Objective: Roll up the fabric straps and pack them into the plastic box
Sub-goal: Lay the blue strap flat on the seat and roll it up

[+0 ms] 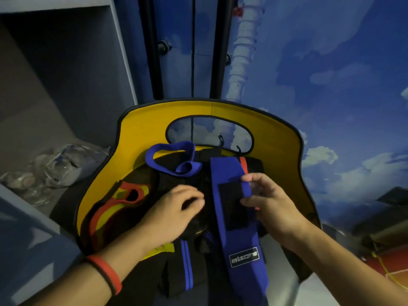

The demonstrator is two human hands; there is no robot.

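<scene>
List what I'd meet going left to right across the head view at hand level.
Plastic bag → red-yellow strap → left hand → blue strap → right hand, which pinches the blue strap.

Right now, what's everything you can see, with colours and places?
box: one, yellow, black rim, middle.
wide strap: one, blue, black patch, over box's right side.
loop strap: one, blue, back of box.
striped strap: one, red and yellow, box's left.
black straps: several, piled in box.
plastic bags: few, clear, left shelf.
wristband: one, red, left wrist.
left hand: one, over black straps.
right hand: one, pinching wide strap.
</scene>
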